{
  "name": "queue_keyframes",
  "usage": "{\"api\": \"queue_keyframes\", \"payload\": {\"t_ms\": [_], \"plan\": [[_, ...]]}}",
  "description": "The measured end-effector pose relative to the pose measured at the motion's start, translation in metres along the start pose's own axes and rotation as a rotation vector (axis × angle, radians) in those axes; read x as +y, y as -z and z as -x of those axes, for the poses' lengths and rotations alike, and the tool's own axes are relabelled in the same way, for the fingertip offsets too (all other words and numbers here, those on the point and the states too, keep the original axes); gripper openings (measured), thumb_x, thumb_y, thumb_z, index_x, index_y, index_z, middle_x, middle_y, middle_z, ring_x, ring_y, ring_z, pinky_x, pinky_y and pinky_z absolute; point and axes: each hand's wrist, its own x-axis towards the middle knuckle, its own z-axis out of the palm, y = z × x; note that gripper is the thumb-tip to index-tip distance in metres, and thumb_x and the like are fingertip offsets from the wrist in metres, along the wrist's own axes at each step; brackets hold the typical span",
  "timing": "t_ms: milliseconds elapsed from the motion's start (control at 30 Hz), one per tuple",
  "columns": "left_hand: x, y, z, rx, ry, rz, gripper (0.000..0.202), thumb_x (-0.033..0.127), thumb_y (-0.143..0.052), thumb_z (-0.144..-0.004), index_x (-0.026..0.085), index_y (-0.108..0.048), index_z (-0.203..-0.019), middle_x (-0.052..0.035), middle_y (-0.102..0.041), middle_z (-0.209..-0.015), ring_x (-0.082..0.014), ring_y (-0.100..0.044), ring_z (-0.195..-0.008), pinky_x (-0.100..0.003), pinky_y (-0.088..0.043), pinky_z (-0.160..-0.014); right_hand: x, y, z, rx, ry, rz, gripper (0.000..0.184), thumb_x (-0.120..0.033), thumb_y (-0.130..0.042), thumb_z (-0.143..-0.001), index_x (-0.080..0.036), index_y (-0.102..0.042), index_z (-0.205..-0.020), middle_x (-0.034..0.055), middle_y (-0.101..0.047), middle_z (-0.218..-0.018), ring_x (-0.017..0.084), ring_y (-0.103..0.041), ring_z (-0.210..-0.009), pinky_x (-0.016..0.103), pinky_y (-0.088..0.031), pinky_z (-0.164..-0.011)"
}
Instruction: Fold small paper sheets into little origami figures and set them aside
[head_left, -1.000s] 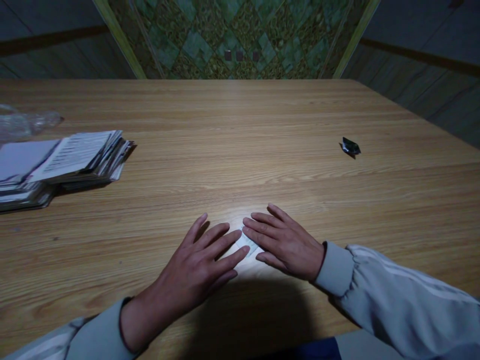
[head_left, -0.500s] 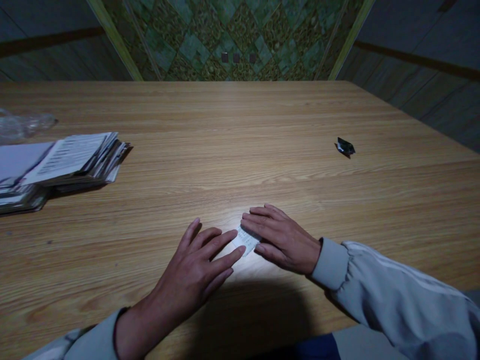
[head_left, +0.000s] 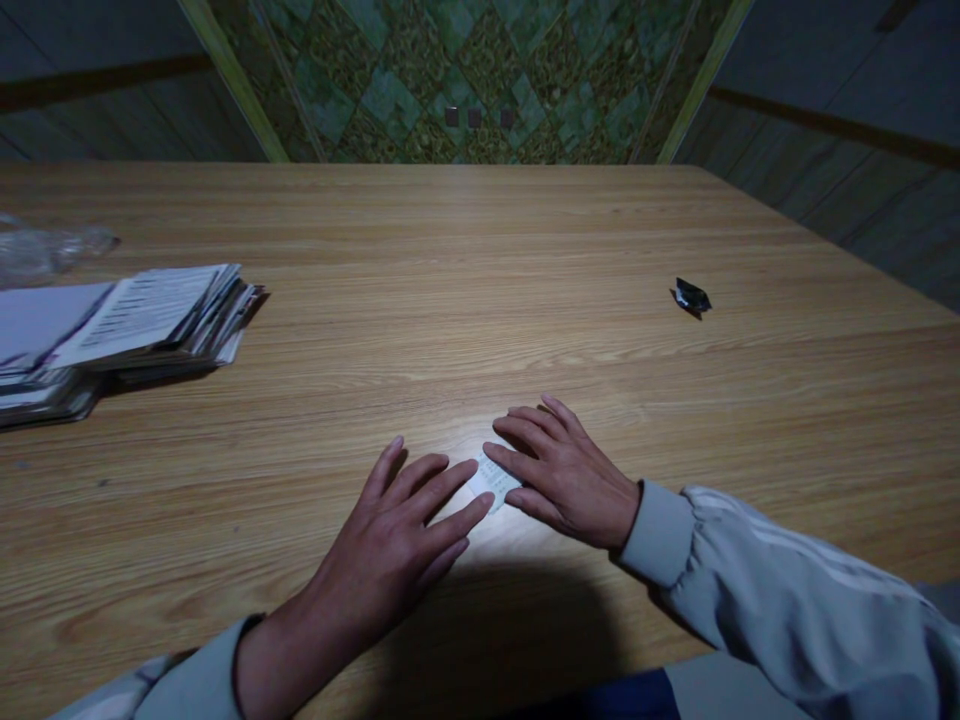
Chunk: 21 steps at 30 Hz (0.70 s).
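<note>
A small white slip of paper with printed text (head_left: 495,482) lies flat on the wooden table between my hands. Two fingertips of my left hand (head_left: 409,520) rest on its left edge, with the fingers spread. From the other side, my right hand (head_left: 559,465) reaches over the slip; its index fingertip and thumb are at the paper's upper and right edges, and the remaining fingers are apart and slightly raised. Part of the slip is hidden beneath the right hand. Neither hand is gripping it.
On the left, a thick stack of papers (head_left: 157,315) lies spread on the wooden table (head_left: 450,330). Behind it is a crumpled clear plastic bag (head_left: 56,250). A small shiny black wrapper (head_left: 691,297) sits at the right. A patterned tile wall (head_left: 465,70) stands beyond the table.
My right hand's fingers have lifted and spread, baring a little more of the slip. My left hand has stayed nearly in place on the paper.
</note>
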Motion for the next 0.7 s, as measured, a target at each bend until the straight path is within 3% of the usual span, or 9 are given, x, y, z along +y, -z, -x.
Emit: {"api": "queue_keyframes", "payload": {"t_ms": [467, 700], "plan": [[0.0009, 0.0012, 0.0043, -0.078, 0.055, 0.049, 0.039, 0.021, -0.054, -0.098, 0.037, -0.060, -0.134, -0.0030, -0.060, -0.143, -0.0287, -0.052, -0.120, -0.064, -0.020, -0.112, 0.0027, 0.0027, 0.0001, -0.009, -0.050, -0.046, 0.042, -0.041, -0.050, -0.101, -0.021, -0.056, -0.138, 0.0134, -0.056, -0.141, 0.030, -0.046, -0.133, 0.059, -0.027, -0.115], [0.0018, 0.0028, 0.0036, -0.057, 0.034, 0.003, 0.036, 0.025, -0.054, -0.099, 0.037, -0.061, -0.132, -0.0049, -0.060, -0.141, -0.0279, -0.053, -0.124, -0.060, -0.019, -0.115, -0.0007, 0.0009, -0.0027, -0.018, -0.012, -0.017, 0.051, -0.052, -0.047, -0.100, -0.019, -0.054, -0.138, 0.0161, -0.056, -0.138, 0.031, -0.045, -0.131, 0.058, -0.025, -0.116]]}}
